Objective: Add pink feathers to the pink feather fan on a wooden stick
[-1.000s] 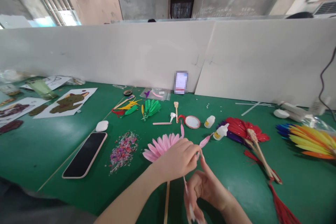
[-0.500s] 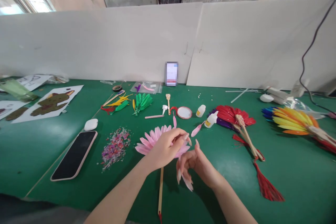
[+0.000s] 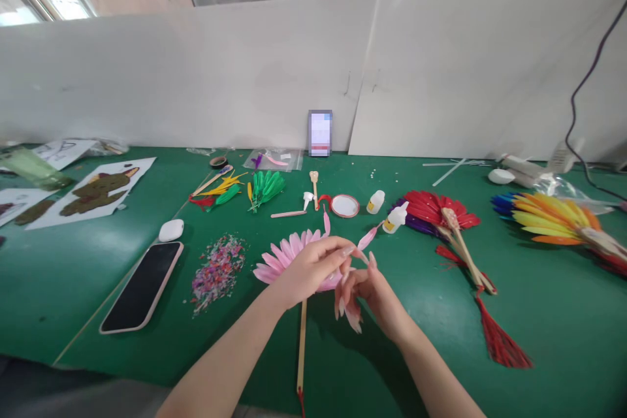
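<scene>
My left hand reaches over the pink feather fan, its fingers bent and pinched together; anything between them is hidden. My right hand is curled beside it, with a pink feather hanging down from its fingers. The fingertips of both hands meet at the fan's right side. The fan lies flat with its feathers spread away from me. Its thin wooden handle points toward me and ends in a red cord. Two loose pink feathers lie just beyond, one of them near a glue bottle.
Left of the fan are a pile of colourful flakes, a phone and a white case. To the right lie a red feather fan with a tassel and a rainbow one. Green feathers and a round lid sit further back.
My right hand has risen slightly with the feather and come in against my left fingertips. The left hand stays over the fan. The view has shifted a little.
</scene>
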### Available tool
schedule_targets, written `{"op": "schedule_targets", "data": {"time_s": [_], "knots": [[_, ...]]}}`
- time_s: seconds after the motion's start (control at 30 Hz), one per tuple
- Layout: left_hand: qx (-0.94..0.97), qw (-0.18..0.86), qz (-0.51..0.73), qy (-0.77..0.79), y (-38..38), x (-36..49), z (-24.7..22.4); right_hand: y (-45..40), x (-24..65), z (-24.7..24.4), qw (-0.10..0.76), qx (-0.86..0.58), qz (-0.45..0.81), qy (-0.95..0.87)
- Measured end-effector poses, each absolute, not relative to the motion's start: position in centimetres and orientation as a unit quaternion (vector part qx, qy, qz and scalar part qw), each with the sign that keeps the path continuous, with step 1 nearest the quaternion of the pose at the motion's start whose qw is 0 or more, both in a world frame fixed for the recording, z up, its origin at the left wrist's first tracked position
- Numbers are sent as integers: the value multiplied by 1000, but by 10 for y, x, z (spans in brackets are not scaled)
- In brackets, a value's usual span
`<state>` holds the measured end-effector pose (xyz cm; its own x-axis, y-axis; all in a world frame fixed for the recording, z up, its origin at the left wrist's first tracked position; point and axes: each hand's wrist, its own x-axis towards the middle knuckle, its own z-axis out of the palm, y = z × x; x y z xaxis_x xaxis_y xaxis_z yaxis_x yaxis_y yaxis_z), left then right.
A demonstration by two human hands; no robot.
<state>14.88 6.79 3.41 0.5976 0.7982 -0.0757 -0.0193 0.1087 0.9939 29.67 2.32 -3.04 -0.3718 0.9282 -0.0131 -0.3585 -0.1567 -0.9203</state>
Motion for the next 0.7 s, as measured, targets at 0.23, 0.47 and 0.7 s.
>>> {"op": "schedule_targets", "data": {"time_s": [0.23, 0.47, 0.7], "knots": [[549, 716, 314, 294, 69, 147, 27, 24, 304, -28, 496, -324, 677, -436], [498, 767, 324, 243, 70, 145, 28, 26, 303, -28, 487, -332, 671, -449], [467, 794, 309, 237, 69, 147, 31, 25, 301, -28, 475, -376, 629, -487]]}}
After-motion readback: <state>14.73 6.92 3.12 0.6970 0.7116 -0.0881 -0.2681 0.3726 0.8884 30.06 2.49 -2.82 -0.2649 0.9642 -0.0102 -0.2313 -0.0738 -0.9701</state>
